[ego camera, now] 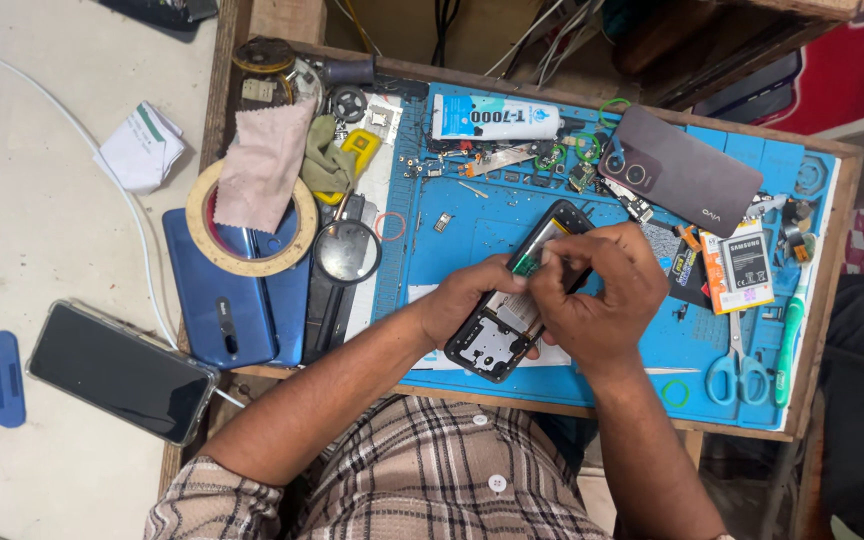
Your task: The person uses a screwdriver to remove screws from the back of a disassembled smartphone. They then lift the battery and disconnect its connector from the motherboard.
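Opened black phone body with exposed boards (497,335), mid-bench on blue silicone work mat (472,225): left hand (462,300) grasping its left edge, right hand (592,290) pinched over its far end, possibly on a small part; grey-brown back cover (687,170) far right.

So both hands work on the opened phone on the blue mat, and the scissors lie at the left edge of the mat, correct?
Not quite. The head view shows both hands, left and right, on the opened phone on the blue mat, but the scissors lie near the mat's right edge.
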